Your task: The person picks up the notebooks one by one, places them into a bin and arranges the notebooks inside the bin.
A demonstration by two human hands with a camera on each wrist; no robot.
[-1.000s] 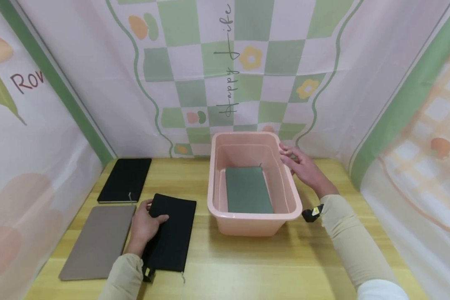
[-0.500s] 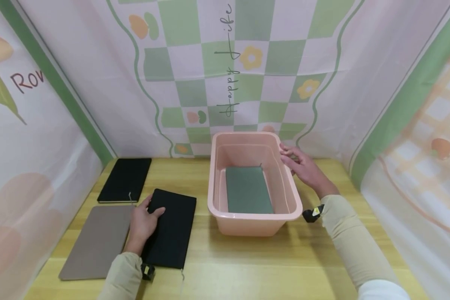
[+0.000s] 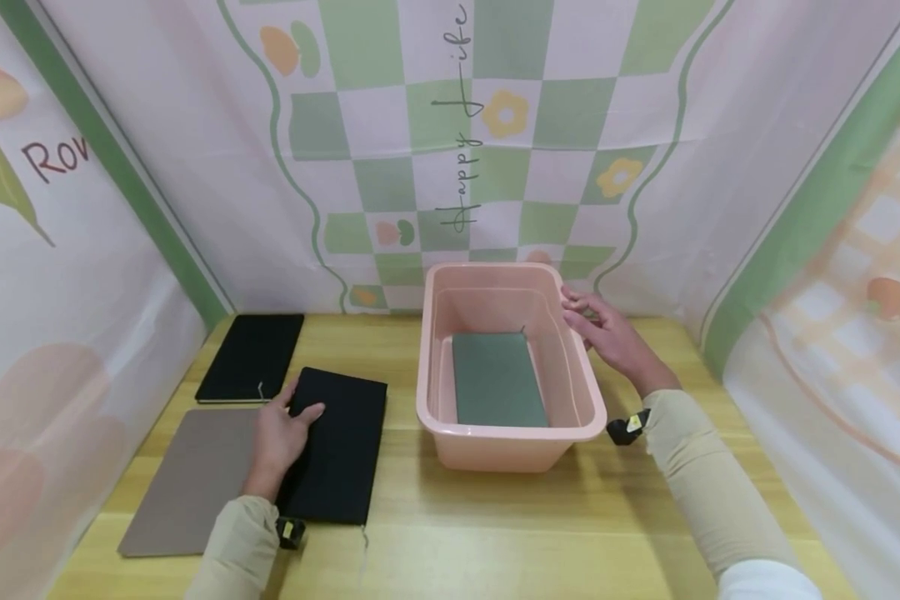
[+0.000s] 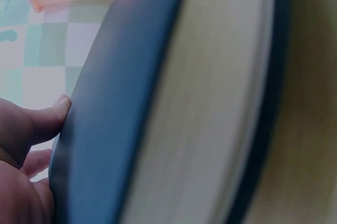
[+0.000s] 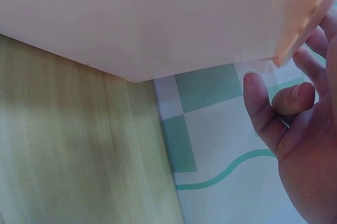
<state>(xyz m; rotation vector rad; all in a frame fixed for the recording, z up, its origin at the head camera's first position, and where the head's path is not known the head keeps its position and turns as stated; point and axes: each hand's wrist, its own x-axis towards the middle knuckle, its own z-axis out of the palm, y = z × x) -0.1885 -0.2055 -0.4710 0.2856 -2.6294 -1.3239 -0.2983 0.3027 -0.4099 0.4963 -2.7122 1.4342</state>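
Observation:
My left hand [image 3: 279, 435] grips a black notebook [image 3: 339, 454] by its left edge, thumb on the cover and fingers underneath. In the left wrist view the notebook [image 4: 113, 108] shows its cream page block, with the thumb at the cover's edge. A thin ribbon hangs from its near end. My right hand [image 3: 611, 337] rests its fingertips at the right rim of a pink plastic bin [image 3: 487, 450]. From the right wrist view, the fingers [image 5: 258, 98] lie loosely bent beside the rim. A green notebook [image 3: 498, 379] lies flat inside the bin.
A taupe notebook [image 3: 187, 483] lies on the wooden table [image 3: 510, 533] at the left, partly behind my left hand and forearm. Behind it lies another black notebook [image 3: 251, 358] with a ribbon. Printed fabric walls [image 3: 375, 150] enclose the table at the back and sides.
My left hand has lifted the black notebook slightly and shifted it a little away from me and to the left. The right hand and the bin stay put.

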